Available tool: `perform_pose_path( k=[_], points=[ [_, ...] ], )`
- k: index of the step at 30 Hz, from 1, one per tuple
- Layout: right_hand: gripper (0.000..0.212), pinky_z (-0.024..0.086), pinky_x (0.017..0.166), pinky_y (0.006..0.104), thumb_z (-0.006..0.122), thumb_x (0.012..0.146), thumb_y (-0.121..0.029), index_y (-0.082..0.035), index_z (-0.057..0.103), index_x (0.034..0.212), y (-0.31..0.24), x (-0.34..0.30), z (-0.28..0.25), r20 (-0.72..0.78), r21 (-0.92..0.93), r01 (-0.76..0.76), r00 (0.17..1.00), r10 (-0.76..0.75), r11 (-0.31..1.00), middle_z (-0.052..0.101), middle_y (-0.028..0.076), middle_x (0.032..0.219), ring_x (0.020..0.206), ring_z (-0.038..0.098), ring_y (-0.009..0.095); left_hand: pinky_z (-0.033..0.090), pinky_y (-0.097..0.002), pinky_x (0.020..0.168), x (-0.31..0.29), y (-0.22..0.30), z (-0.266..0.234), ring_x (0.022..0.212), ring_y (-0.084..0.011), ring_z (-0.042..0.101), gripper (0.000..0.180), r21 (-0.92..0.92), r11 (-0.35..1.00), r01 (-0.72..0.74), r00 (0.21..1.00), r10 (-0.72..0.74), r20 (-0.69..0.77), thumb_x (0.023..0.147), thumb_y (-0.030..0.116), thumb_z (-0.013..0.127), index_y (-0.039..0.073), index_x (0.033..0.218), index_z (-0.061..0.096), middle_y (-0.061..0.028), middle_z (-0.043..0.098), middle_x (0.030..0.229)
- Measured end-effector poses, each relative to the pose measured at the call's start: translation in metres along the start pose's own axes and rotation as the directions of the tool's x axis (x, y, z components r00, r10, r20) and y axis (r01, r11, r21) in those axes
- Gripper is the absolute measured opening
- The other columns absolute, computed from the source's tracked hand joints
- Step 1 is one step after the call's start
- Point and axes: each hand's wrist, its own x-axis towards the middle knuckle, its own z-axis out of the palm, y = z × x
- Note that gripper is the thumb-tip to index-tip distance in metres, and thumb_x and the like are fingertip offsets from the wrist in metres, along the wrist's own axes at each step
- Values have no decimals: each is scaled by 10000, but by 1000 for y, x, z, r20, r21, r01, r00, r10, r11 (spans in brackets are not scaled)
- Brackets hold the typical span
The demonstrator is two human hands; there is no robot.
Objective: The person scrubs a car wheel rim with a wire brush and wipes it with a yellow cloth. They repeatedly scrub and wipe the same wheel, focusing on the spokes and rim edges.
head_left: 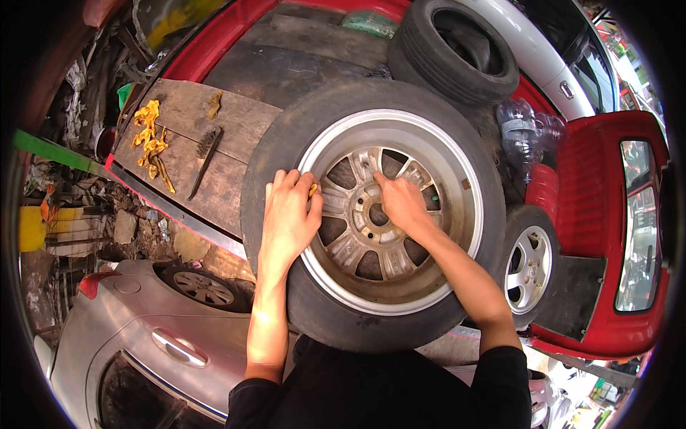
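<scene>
A car wheel lies flat before me: a black tyre round a dirty alloy rim with wide, brown-stained spokes. My left hand rests over the rim's left edge, fingers curled, with a small yellow scrap showing between thumb and index finger. Inside the rim, my right hand is closed, its fingertips pressed on a spoke near the hub. Whatever those fingers may hold is hidden. On the wooden board to the left lie a crumpled yellow cloth and a dark wire brush.
The wheel sits on a red truck bed. A loose tyre lies at the back, with plastic bottles beside it. Another wheel leans at right near the red tailgate. A silver car stands at near left.
</scene>
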Motion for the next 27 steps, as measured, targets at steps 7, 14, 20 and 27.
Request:
perform_pose_path(
  k=[7,14,20,27],
  points=[
    [366,569,711,540,566,917,-35,-11,652,1272,-12,0,-7,135,-9,-71,988,72,997,669,307,746,753,708,448,408,-453,837,0,-1,1,961,-334,532,130,-2,1000,14,1000,-14,3,884,90,621,-1,968,659,-149,593,923],
    [331,551,748,563,593,968,-108,-15,644,1281,-3,19,16,146,66,-162,978,151,985,674,311,792,802,686,491,409,-459,837,0,-4,1,961,-342,535,145,-14,1000,12,1000,-12,-9,897,104,624,-11,979,657,-154,595,917],
    [331,538,856,554,609,986,-154,-19,647,1286,-8,5,-38,71,156,-196,980,187,968,693,326,915,905,679,496,398,-447,830,0,-2,-6,937,-338,522,127,-79,997,-20,998,16,-54,915,113,623,-4,957,651,-150,580,895],
    [385,540,870,484,608,999,-168,62,602,1308,-86,11,-85,-152,356,-58,981,119,933,709,320,996,952,694,484,402,-423,829,-27,-40,-47,871,-324,518,89,-202,979,13,946,-77,-316,932,97,630,9,919,635,-142,565,843]
  ],
)
